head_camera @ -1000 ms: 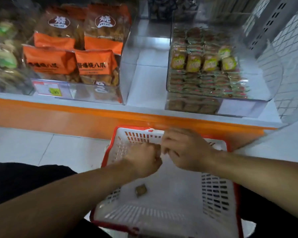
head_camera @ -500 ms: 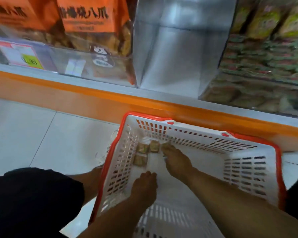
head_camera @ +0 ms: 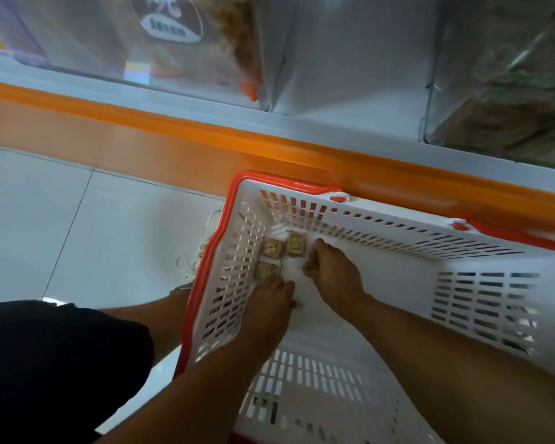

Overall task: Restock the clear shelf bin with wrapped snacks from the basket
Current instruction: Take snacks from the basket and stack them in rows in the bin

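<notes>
White floor tiles (head_camera: 45, 225). Orange shelf edge (head_camera: 205, 136). Bin of orange bags (head_camera: 173, 43) upper left. Black shorts (head_camera: 55, 363) lower left.

A pale tiled floor (head_camera: 61, 219) carries a white basket (head_camera: 398, 251) with a red rim, set close against the orange shelf edge (head_camera: 205, 136). Above that edge, the white shelf (head_camera: 350, 100) bears clear bins (head_camera: 173, 59) holding packaged goods.

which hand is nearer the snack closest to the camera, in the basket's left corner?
Left. The left hand has its fingertips at that wrapped snack; the right hand sits off to its right.
</notes>
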